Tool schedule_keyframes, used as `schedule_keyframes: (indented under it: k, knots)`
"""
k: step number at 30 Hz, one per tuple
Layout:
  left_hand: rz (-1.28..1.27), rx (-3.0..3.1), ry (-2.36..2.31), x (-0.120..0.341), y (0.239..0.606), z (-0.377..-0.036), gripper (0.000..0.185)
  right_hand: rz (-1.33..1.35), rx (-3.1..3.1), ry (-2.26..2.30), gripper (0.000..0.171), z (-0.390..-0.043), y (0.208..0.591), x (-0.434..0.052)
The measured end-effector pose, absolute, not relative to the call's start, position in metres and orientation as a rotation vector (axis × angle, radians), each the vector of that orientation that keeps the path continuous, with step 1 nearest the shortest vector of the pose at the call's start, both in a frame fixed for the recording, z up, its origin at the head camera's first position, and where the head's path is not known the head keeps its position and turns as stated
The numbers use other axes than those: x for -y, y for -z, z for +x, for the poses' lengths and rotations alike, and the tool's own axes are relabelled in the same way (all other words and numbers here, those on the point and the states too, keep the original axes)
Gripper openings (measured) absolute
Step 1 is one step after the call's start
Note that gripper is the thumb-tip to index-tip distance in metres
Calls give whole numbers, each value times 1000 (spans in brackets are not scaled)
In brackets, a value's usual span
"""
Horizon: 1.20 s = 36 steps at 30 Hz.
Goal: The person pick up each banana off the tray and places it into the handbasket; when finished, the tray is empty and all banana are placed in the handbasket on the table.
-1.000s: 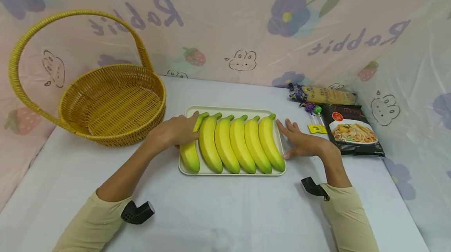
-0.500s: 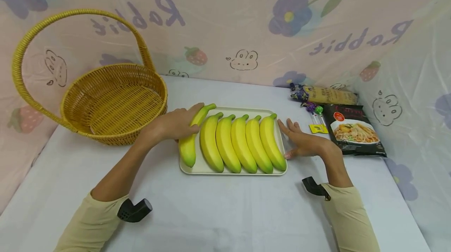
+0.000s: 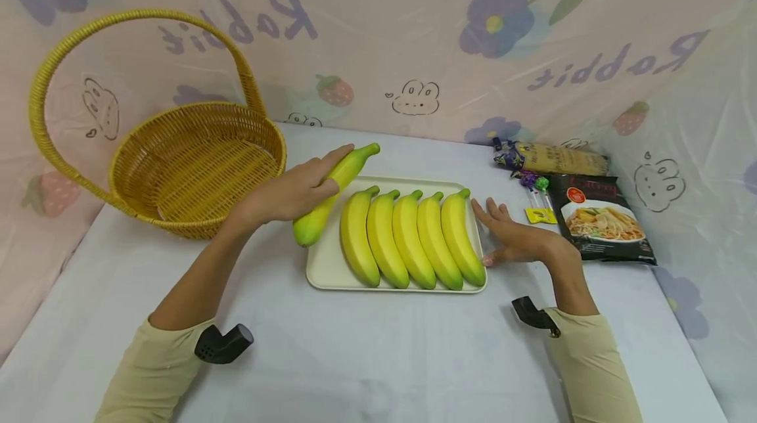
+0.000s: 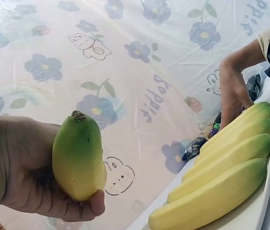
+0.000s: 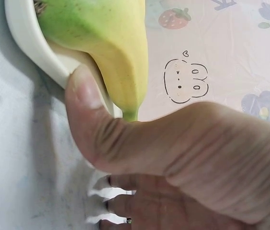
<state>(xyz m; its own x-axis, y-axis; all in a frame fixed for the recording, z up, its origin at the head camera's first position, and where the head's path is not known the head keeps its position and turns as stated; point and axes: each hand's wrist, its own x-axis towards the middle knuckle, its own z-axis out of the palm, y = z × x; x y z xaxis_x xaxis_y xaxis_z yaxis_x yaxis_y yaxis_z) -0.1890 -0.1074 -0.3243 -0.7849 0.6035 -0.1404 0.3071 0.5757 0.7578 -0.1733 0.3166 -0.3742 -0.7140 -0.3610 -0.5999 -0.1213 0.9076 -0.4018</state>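
Note:
My left hand grips one banana and holds it lifted over the left end of the cream tray, tilted with its stem toward the back. The left wrist view shows the same banana in my curled fingers. Several more bananas lie side by side on the tray. My right hand rests flat on the table against the tray's right edge, its thumb pressing the rim.
A wicker basket with a tall handle stands at the back left. At the right lie a noodle packet, a longer wrapped packet and small sweets. A flowered plastic sheet walls the table.
My left hand has lifted the leftmost banana off the tray and carried it up and toward the back left. The right hand has stayed at the tray's edge.

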Motion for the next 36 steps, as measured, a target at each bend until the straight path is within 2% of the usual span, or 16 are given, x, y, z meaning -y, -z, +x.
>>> schedule_keyframes:
  k: [9, 16, 30, 36]
  knots:
    - [727, -2354, -1198, 119, 321, -193, 64, -352, -2357, 433, 123, -174, 374, -317]
    - [743, -2439, -1145, 126, 315, -193, 71, -343, -2346, 456, 124, -172, 375, -319]
    - [595, -2702, -960, 142, 280, -203, 80, -352, -2346, 483, 123, -171, 377, -317]
    - [519, -2786, -906, 152, 278, -201, 70, -360, -2358, 471, 122, -170, 376, -318]
